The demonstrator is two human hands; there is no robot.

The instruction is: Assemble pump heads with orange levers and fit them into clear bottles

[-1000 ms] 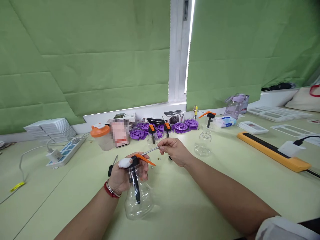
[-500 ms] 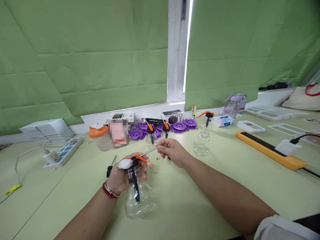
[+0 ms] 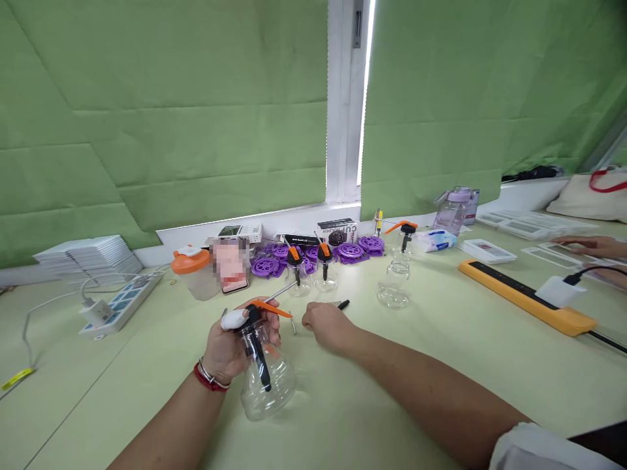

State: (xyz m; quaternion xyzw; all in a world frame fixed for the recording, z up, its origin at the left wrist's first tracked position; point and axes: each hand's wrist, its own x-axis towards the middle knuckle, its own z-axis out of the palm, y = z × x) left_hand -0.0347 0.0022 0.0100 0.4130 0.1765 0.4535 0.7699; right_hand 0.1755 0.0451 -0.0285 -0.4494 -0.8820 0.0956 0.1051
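Observation:
My left hand [image 3: 226,346] is closed round the neck of a clear glass spray bottle [image 3: 268,391], which is slightly tilted. Its black pump head has an orange lever [image 3: 272,308] and a thin metal spout [image 3: 284,291]. A white wrapping covers my left thumb [image 3: 235,320]. My right hand [image 3: 330,328] rests low at the table with its fingers curled together; whatever lies between the fingertips is hidden. Just behind it lie a small spring [image 3: 337,304] and a black piece [image 3: 345,305]. A small metal pin [image 3: 294,324] shows between my hands.
Two small spray bottles [image 3: 325,271] stand behind my hands, before purple plastic parts [image 3: 351,252]. Another glass bottle [image 3: 392,294] is to the right. A yellow power strip [image 3: 529,297], a white power strip [image 3: 122,303] and an orange-lidded cup [image 3: 196,277] flank the area. Another person's hand [image 3: 595,247] is far right.
My right hand has left the metal spout and dropped down to the tabletop. The bottle in my left hand has shifted slightly left. Another person's hand has appeared at the right.

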